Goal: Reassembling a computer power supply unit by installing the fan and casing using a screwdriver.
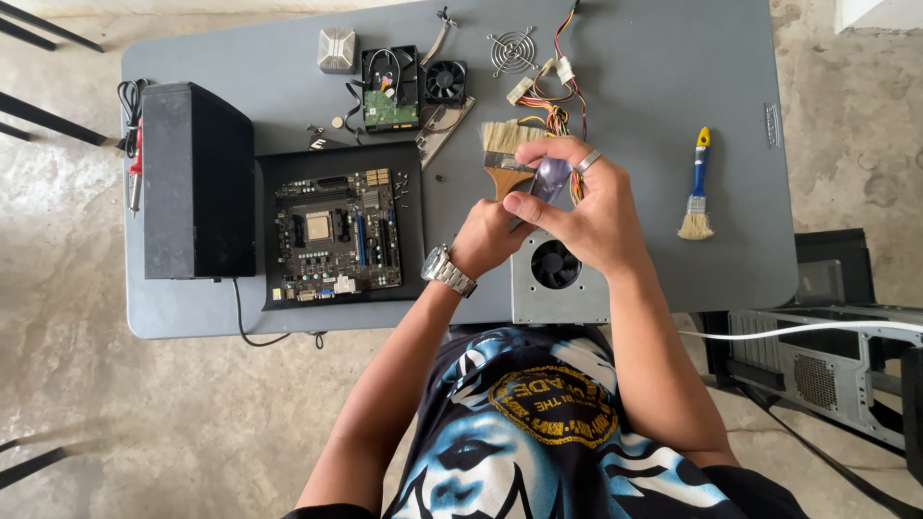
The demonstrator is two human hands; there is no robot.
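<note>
- Nearest the viewer, a person's two bare forearms reach up over the near edge of a grey table (pixel 673 58).
- The left hand (pixel 486 240), a metal watch on its wrist, is closed around the wooden handle of a wide paintbrush (pixel 505 154), bristles pointing away.
- The right hand (pixel 582 207), wearing a ring, pinches a small purple-grey part (pixel 551 180) between thumb and fingers, just beside the brush.
- Below both hands sits a grey power supply unit (pixel 558 279), fan facing up.
- Judgement: brushing goes best with the part held firmly and strokes light.
- Left lies a motherboard (pixel 336 235) beside a black box (pixel 197 178).
- Farther off: a blue-handled brush (pixel 697 187), loose fans, coloured cables (pixel 553 111).
</note>
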